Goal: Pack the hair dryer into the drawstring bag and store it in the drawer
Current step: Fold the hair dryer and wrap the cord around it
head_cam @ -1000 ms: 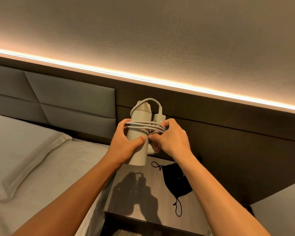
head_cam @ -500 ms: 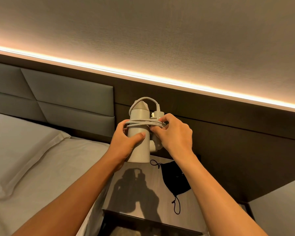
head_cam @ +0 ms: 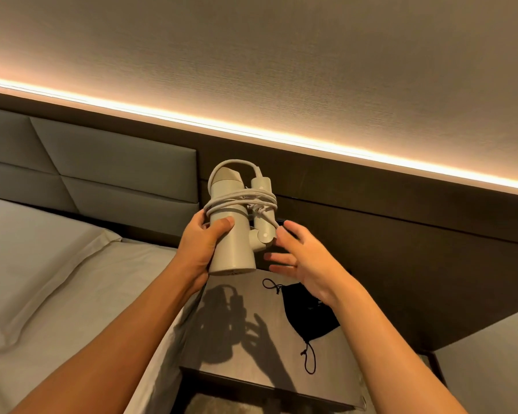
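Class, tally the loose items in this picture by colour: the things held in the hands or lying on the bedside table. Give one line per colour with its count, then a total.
Beige: 1, the hair dryer with its cord wound round it, held in the left hand
Black: 1, the drawstring bag lying on the bedside table
Total: 2

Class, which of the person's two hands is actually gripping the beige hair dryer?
The left hand, wrapped around the beige cord-wound hair dryer; the right hand is open beside it.
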